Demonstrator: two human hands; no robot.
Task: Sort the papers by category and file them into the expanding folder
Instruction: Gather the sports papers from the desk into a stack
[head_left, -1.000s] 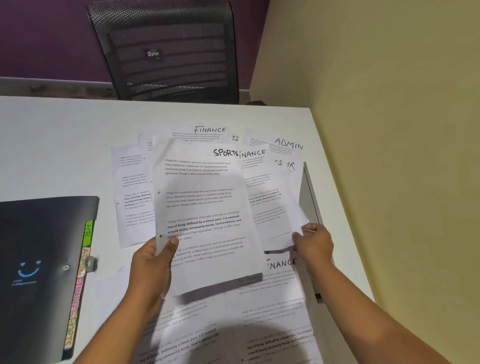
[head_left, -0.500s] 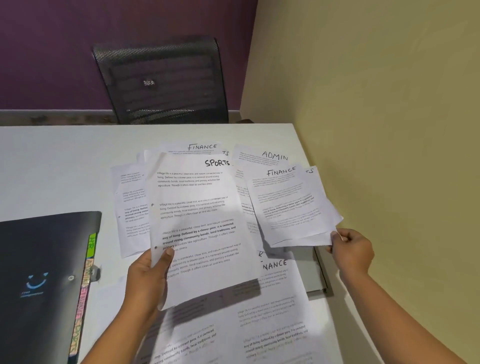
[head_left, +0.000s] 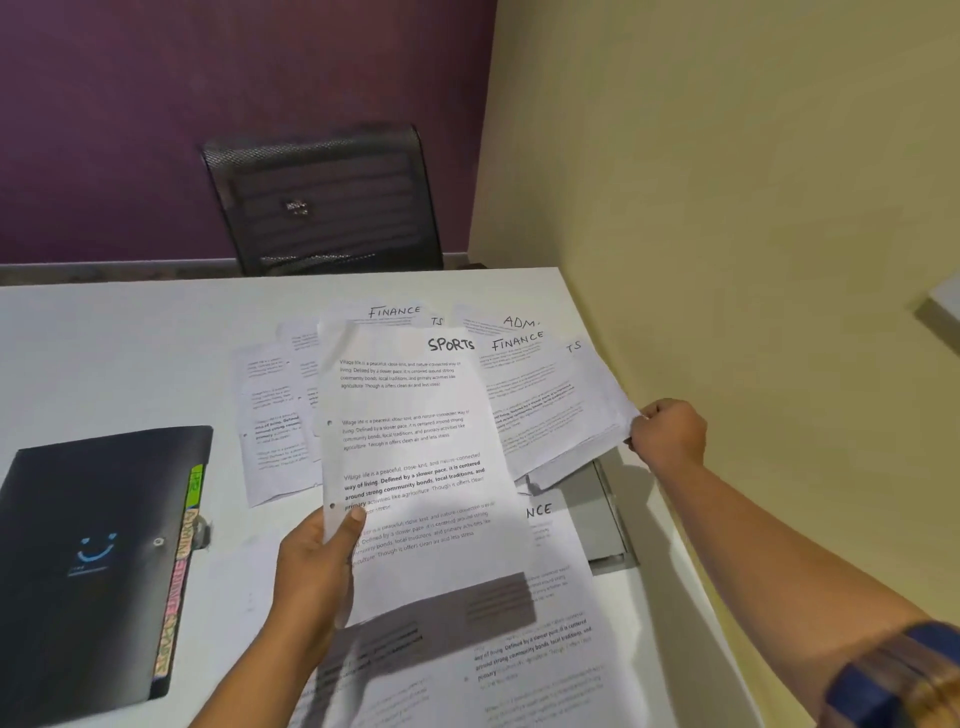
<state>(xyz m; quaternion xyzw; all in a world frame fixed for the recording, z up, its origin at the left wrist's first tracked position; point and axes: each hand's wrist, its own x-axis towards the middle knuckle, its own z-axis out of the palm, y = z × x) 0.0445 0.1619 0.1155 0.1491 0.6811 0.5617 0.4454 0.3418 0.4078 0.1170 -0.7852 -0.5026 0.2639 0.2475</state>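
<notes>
My left hand (head_left: 317, 566) holds a printed sheet headed SPORTS (head_left: 410, 467) upright above the table, thumb on its lower left edge. My right hand (head_left: 667, 434) pinches the right corner of a small stack topped by a FINANCE sheet (head_left: 540, 400), lifted off the table near the wall. More headed sheets lie fanned on the table behind, one marked FINANCE (head_left: 395, 312) and one ADMIN (head_left: 519, 322). Another FINANCE sheet (head_left: 540, 639) lies flat in front of me. The black expanding folder (head_left: 98, 561) lies shut at the left, its coloured tabs (head_left: 179, 577) along its right edge.
The white table (head_left: 119, 353) ends at a yellow wall (head_left: 727, 208) on the right. A grey cable hatch (head_left: 605, 525) is set in the table under the papers. A black mesh chair (head_left: 322, 202) stands behind the table against the purple wall.
My right hand has picked up the FINANCE-topped stack and carried it right and upward, toward the wall. My left hand still holds the SPORTS sheet in much the same place.
</notes>
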